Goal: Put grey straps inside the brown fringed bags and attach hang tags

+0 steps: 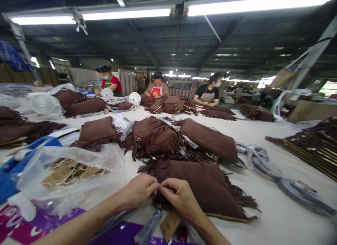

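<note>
My left hand (139, 190) and my right hand (180, 196) meet fingertip to fingertip over the left end of a dark brown fringed bag (202, 181). Both are closed in a pinch, and whatever sits between the fingers is too small to make out. The bag lies flat on the pale table, its zip edge toward me. Just below my right hand hangs a brown cardboard tag (170, 224) with dark print. Beside it, a strip wrapped in clear plastic (150, 225) comes down from the bag's zip end.
An open plastic bag (105, 160) of strung cardboard tags (71, 173) lies left, near a blue object (15, 167). Behind are heaped fringed bags (155, 134). Plastic-wrapped straps (265, 164) and stacked bags (316, 143) lie right. Three people work across the table, near white fans (134, 98).
</note>
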Available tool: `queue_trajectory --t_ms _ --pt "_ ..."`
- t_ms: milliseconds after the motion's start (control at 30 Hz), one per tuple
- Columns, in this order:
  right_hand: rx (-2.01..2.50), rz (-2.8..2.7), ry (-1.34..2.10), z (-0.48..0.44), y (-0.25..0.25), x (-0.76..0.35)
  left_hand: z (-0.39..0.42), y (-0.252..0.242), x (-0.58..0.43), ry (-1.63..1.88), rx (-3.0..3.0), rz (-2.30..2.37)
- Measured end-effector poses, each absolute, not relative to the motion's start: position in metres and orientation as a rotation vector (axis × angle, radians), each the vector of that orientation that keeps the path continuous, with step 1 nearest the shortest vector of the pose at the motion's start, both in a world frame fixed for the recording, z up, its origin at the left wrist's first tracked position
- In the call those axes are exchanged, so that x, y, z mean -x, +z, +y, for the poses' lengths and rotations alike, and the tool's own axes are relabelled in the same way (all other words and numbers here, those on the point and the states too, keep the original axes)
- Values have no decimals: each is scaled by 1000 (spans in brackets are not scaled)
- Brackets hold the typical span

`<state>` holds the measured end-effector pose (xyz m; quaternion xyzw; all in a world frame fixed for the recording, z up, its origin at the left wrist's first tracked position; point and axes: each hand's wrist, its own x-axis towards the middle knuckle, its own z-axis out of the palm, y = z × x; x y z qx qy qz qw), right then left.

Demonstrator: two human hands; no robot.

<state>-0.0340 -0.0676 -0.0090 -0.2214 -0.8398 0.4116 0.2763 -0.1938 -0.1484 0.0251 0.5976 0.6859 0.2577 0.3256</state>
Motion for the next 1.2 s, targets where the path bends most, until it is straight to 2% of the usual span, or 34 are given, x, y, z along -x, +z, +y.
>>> queue_trajectory --t_ms 233,533,833,1000,1200 --pt "583 -2080 1343 -67 -10 37 -143 28 201 860 -1287 1677" --pt "660 -2015 1682 -68 0 50 -160 37 205 849 -1134 1607" --pt "606 -2077 1529 -61 -16 49 -165 23 206 629 -1509 1911" --pt "630 -2178 1407 -58 -12 41 -175 17 195 261 -1813 2084" --pt "649 -2301 1318 -63 -6 39 -171 4 194 350 -1680 2161"
